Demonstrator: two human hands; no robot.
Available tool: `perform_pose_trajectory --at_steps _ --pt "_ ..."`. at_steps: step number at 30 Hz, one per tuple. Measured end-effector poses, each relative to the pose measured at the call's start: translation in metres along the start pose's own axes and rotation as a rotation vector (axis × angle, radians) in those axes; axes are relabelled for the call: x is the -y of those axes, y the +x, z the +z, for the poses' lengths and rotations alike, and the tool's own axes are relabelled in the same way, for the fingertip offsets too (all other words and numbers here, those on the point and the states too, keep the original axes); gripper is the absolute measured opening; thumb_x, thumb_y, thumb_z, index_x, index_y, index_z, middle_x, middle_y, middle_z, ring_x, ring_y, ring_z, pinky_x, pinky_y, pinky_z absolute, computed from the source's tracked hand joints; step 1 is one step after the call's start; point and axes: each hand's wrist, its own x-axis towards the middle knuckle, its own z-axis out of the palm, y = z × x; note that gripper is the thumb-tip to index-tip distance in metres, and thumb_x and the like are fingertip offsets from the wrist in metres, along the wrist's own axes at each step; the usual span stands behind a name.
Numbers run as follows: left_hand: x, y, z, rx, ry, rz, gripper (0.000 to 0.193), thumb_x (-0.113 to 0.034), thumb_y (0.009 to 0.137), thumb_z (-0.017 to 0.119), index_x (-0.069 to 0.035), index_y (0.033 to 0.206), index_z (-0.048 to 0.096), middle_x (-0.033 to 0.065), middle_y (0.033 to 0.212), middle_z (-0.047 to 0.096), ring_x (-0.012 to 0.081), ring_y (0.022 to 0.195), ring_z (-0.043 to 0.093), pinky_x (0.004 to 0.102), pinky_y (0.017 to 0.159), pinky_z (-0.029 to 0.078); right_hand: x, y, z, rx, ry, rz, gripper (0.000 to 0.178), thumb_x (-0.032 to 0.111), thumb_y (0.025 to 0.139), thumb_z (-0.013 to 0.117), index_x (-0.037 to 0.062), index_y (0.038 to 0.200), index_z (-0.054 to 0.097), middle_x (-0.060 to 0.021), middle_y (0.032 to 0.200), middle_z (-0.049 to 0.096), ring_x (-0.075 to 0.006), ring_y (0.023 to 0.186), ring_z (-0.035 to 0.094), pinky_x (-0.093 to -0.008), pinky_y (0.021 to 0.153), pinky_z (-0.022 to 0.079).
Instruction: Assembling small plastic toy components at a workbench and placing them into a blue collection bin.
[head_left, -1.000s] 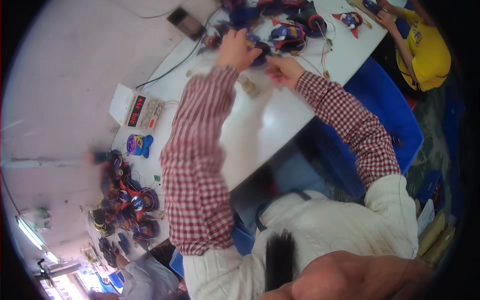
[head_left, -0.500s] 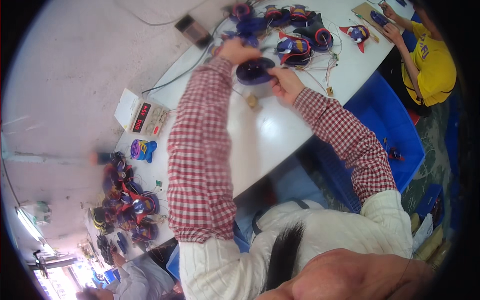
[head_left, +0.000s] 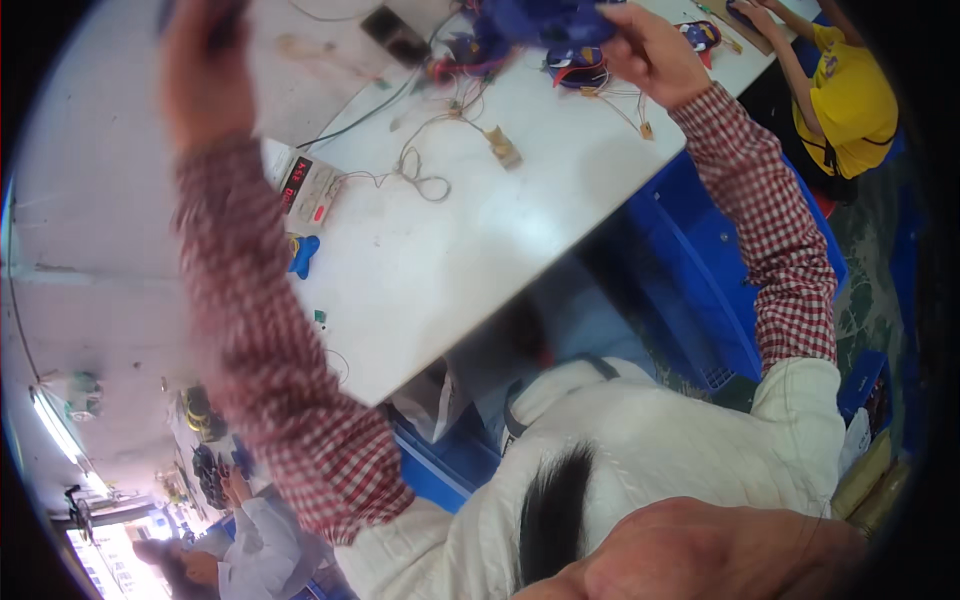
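My left hand (head_left: 208, 85) is raised at the upper left, smeared by motion. Its fingers close round a dark purple piece (head_left: 222, 22), cut off by the top edge of the view. At the top, right of the middle, my right hand (head_left: 655, 55) pinches the edge of a blue-purple plastic piece (head_left: 560, 22). Below and beside this piece lie purple-and-red toy-like assemblies (head_left: 577, 66) with thin wires. A small tan connector block (head_left: 503, 147) on wires rests on the white table (head_left: 480, 220), below the right hand's piece.
A power supply (head_left: 312, 190) with a red display stands at the table's left edge, beside a small blue toy part (head_left: 303, 254). Blue bins (head_left: 690, 235) stand off the table's right side. A person in yellow (head_left: 850, 110) works at the far right, another person (head_left: 255, 545) at the lower left.
My hands have moved apart from the dark round piece they both held: the left up and to the left, the right up and to the right. The view has shifted slightly.
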Motion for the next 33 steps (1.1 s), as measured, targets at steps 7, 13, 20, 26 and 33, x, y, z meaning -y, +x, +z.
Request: perform_pose_trajectory --at_steps 7,13,20,26,33 --pt "-0.122 -0.111 -0.095 -0.334 0.064 -0.238 0.04 -0.023 0.096 0.047 0.007 0.122 0.048 0.0157 0.1 0.065 0.018 0.091 0.063 0.0191 0.067 0.049 -0.038 -0.059 0.034 0.319 -0.356 0.148 0.019 0.022 0.086 0.055 0.0066 0.074 0.054 0.0016 0.052 0.046 -0.0044 0.035 0.03 -0.0194 0.031 0.021" --pt "-0.058 -0.24 -0.022 -0.532 0.09 -0.598 0.034 -0.013 0.085 0.058 0.003 0.113 0.048 0.0103 0.099 0.057 0.0121 0.079 0.056 0.018 0.064 0.044 -0.1 -0.053 -0.021 0.515 -0.599 0.437 0.016 0.018 0.084 0.054 0.0069 0.074 0.055 0.0007 0.05 0.046 -0.0058 0.033 0.03 -0.0202 0.03 0.02" --pt "0.029 -0.354 0.024 -0.399 0.123 -0.868 0.048 -0.018 0.084 0.063 0.0 0.122 0.041 0.0177 0.119 0.047 0.0257 0.11 0.048 0.0356 0.099 0.036 -0.119 -0.048 -0.048 0.58 -0.874 0.597 0.015 0.019 0.082 0.054 0.0079 0.072 0.057 0.0005 0.047 0.043 -0.0084 0.034 0.029 -0.0234 0.029 0.02" --pt "0.045 -0.364 0.025 -0.419 0.341 -0.954 0.05 -0.017 0.084 0.063 0.002 0.123 0.039 0.0196 0.119 0.047 0.0286 0.112 0.049 0.0367 0.1 0.036 -0.142 -0.025 -0.069 0.467 -1.187 0.201 0.024 0.024 0.086 0.057 0.0025 0.094 0.063 -0.0025 0.062 0.051 -0.0117 0.05 0.044 -0.022 0.047 0.038" --pt "0.054 -0.371 -0.017 -0.449 0.403 -1.051 0.065 -0.02 0.077 0.07 0.01 0.121 0.034 0.0234 0.115 0.047 0.0309 0.11 0.049 0.0379 0.098 0.039 -0.126 -0.045 -0.057 0.174 -1.219 -0.577 0.033 0.029 0.087 0.063 0.005 0.11 0.057 -0.0032 0.068 0.052 -0.0109 0.06 0.046 -0.0219 0.059 0.042"
